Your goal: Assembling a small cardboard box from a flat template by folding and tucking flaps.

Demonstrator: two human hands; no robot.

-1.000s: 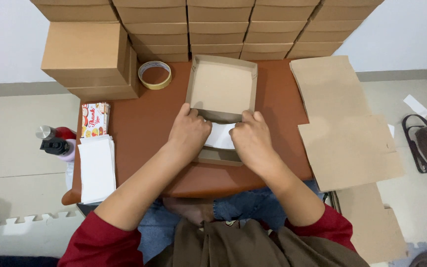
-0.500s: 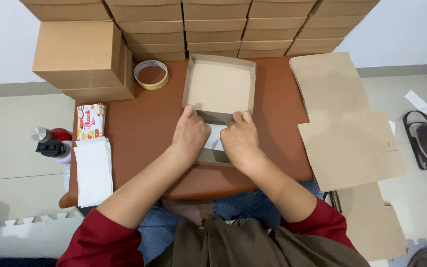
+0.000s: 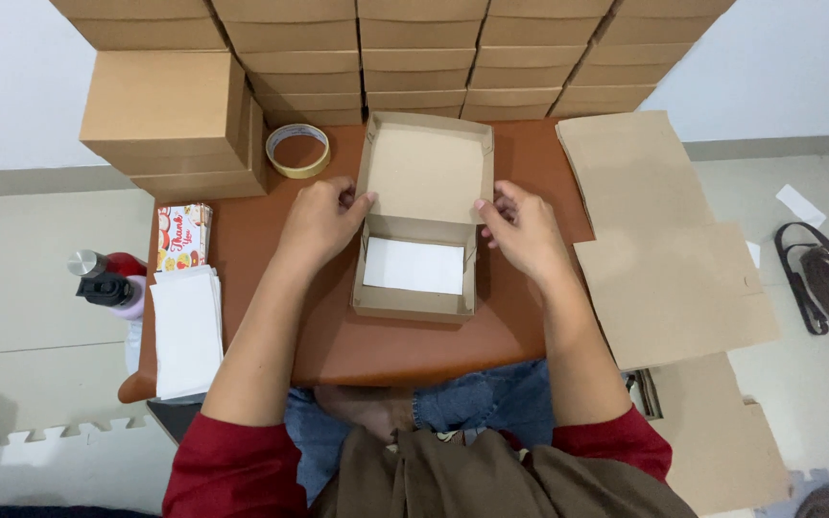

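Box: the open cardboard mailer box (image 3: pixel 416 251) sits mid-bench on the brown bench (image 3: pixel 271 288), its lid raised away from you, a white sheet (image 3: pixel 414 266) flat in the base.
Left hand: your left hand (image 3: pixel 319 219) pinches the lid's left edge, grip closed on the cardboard.
Right hand: your right hand (image 3: pixel 522 230) pinches the lid's right edge the same way.
Around you: tape roll (image 3: pixel 298 151) just behind the left hand; closed boxes (image 3: pixel 170 120) stacked at the back left; flat box blanks (image 3: pixel 664 249) to your right; white paper stack (image 3: pixel 185 329) and a printed card pack (image 3: pixel 184 236) on the left.
Risk: as I judge it, uneven pull from either side could skew the lid, crease its side flaps, or slide the base and shift the sheet.
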